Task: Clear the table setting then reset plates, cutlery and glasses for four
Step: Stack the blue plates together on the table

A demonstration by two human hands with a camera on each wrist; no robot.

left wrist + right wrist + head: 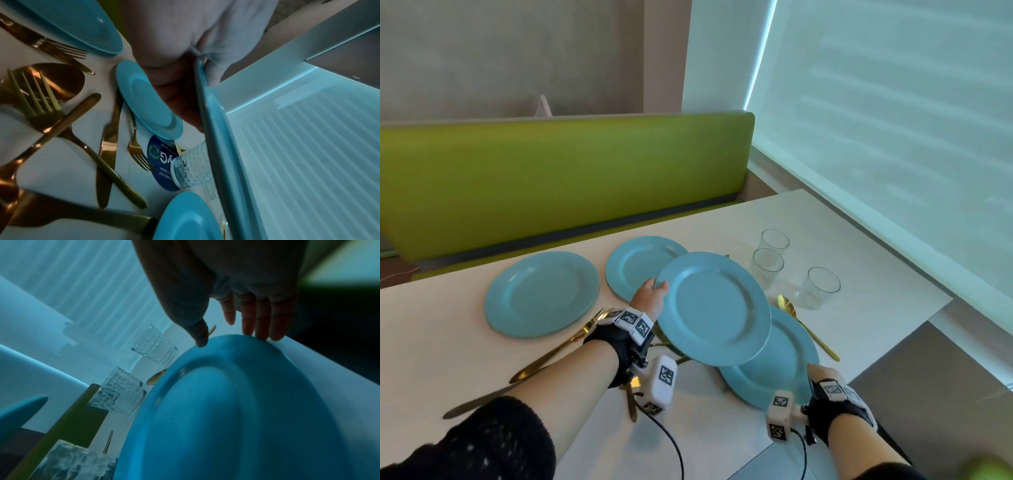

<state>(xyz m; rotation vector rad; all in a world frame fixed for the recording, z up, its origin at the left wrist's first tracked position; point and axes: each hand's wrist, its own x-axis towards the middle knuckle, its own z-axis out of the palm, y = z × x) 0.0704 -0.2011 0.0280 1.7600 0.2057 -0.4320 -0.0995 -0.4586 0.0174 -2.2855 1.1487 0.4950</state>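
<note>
My left hand (654, 291) grips the left rim of a blue plate (714, 308) and holds it tilted above the table; in the left wrist view the rim (218, 129) sits between thumb and fingers (179, 97). A second blue plate (784, 370) lies partly under it on the table. My right hand (820, 371) is at that plate's near rim, its straight fingertips (259, 335) touching the edge of the plate (226, 410) and the thumb just over it. Two more blue plates (541, 294) (633, 263) lie to the left.
Three clear textured glasses (775, 241) (768, 269) (822, 287) stand at the back right. Several gold forks, knives and spoons (61, 113) lie loose under my left arm, and a gold spoon (804, 325) lies right of the plates. A green bench (565, 178) runs behind the white table (448, 342).
</note>
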